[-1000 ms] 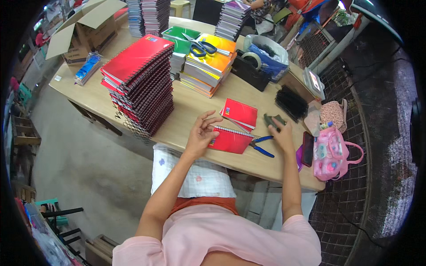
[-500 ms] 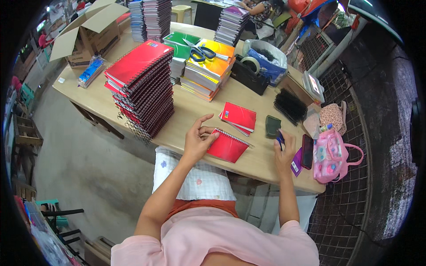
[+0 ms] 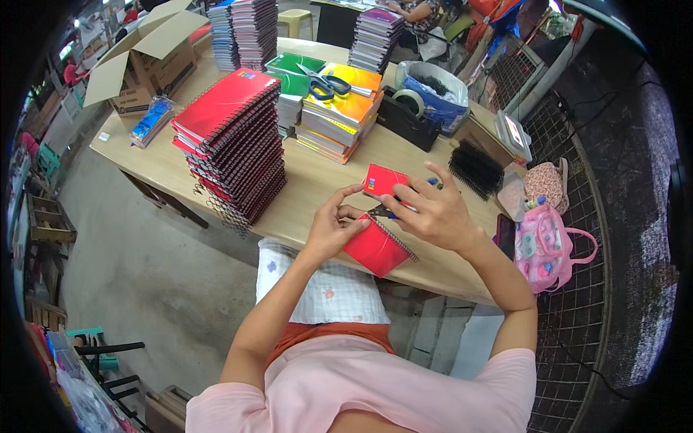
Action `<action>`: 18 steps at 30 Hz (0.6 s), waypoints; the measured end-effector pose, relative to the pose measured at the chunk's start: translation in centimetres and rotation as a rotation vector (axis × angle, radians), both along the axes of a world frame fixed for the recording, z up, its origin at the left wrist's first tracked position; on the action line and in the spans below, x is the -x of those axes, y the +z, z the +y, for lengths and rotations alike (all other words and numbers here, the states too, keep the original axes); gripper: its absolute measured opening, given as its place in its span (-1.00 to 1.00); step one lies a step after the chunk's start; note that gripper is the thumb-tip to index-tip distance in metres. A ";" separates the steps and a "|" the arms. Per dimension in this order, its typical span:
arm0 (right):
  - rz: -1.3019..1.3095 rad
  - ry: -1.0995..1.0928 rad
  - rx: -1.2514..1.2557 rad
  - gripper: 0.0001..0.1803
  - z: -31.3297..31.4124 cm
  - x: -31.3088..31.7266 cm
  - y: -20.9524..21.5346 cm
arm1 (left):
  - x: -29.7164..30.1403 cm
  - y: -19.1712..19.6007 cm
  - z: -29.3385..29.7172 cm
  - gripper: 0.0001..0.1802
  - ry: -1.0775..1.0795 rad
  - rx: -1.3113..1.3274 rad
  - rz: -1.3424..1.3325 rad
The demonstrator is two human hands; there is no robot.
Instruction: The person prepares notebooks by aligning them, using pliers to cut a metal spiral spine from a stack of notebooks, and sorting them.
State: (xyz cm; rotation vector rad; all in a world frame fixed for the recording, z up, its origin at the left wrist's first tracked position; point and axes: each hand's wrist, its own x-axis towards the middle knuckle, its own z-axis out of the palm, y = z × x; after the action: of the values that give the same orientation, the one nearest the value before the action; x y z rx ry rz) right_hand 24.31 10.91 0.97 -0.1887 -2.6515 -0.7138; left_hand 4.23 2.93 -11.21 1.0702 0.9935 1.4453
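Note:
My left hand (image 3: 334, 229) pinches the upper left corner of a small red spiral notebook (image 3: 377, 249), held tilted above the table's near edge. Its wire coil runs along the top edge. My right hand (image 3: 439, 215) grips small blue-handled pliers (image 3: 381, 212), and their dark jaws are at the coil's left end, close to my left fingertips. Whether the jaws bite on the wire I cannot tell. Just behind lie a few small red books (image 3: 381, 177), partly covered by my right fingers. A tall stack of red spiral notebooks (image 3: 234, 141) stands to the left, loose coil ends sticking out.
Yellow-orange notebooks (image 3: 333, 115) with scissors (image 3: 328, 86) on top stand behind, beside green ones (image 3: 292, 76). A tape dispenser (image 3: 408, 119), a pile of black coils (image 3: 476, 169) and a pink bag (image 3: 545, 249) line the right. An open carton (image 3: 155, 68) sits far left.
My right hand has come left from the table's right side, bringing the pliers to the coil. The notebook in my left hand has tilted more steeply and shifted slightly right.

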 end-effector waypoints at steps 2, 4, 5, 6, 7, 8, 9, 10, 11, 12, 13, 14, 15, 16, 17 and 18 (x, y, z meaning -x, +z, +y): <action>-0.022 -0.099 0.184 -0.63 -0.6 -0.2 -0.4 | -0.3 0.0 -0.3 -0.27 0.084 -0.015 0.084; -0.012 -0.249 0.537 -0.65 -1.0 -1.3 -0.7 | -0.9 0.6 -0.4 -0.30 0.186 -0.047 0.211; 0.008 -0.304 0.690 -0.65 -1.0 -1.3 -0.7 | -1.5 0.7 -0.5 -0.33 0.238 -0.066 0.285; 0.023 -0.367 0.842 -0.64 -1.0 -1.6 -0.7 | -2.1 0.9 -0.4 -0.36 0.282 -0.084 0.354; 0.030 -0.430 0.996 -0.64 -1.0 -1.9 -0.6 | -2.2 1.6 -0.6 -0.38 0.294 -0.082 0.347; 0.160 -0.387 0.956 -0.64 -1.3 -2.1 -0.5 | -2.2 2.3 -0.8 -0.41 0.306 -0.080 0.340; 0.296 -0.352 0.907 -0.65 -1.7 -2.7 0.0 | -2.1 3.5 -1.1 -0.43 0.307 -0.087 0.331; 0.423 -0.308 0.867 -0.65 -1.7 -3.1 0.3 | -1.4 5.2 -1.7 -0.50 0.349 -0.103 0.270; 0.534 -0.286 0.819 -0.64 -1.6 -3.8 1.0 | 0.0 7.0 -2.4 -0.53 0.420 -0.200 0.318; 0.647 -0.273 0.766 -0.63 -1.6 -4.8 1.7 | 1.6 10.0 -3.4 -0.56 0.481 -0.299 0.365; 0.718 -0.304 0.768 -0.63 -1.6 -5.9 2.0 | 3.3 13.1 -4.0 -0.63 0.582 -0.388 0.451; 0.787 -0.342 0.771 -0.63 -1.7 -7.1 2.0 | 5.1 16.0 -4.2 -0.67 0.680 -0.516 0.577; 0.857 -0.368 0.779 -0.64 -2.0 -7.8 1.9 | 6.5 18.2 -4.4 -0.69 0.800 -0.421 0.491; 0.824 -0.381 0.797 -0.64 -2.2 -7.9 1.1 | 9.3 20.7 -4.1 -0.71 0.873 -0.637 0.688; 0.793 -0.397 0.807 -0.64 -2.3 -8.1 0.2 | 12.1 22.3 -3.5 -0.70 0.896 -0.633 0.716; 0.764 -0.411 0.817 -0.64 -2.4 -8.3 -0.9 | 14.6 23.4 -3.1 -0.67 0.874 -0.593 0.696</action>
State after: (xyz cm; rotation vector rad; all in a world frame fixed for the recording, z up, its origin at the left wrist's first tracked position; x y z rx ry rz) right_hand 32.59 8.47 0.02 -1.0112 -1.9951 0.3492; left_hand -10.38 -0.14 12.16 1.7628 1.7211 2.2187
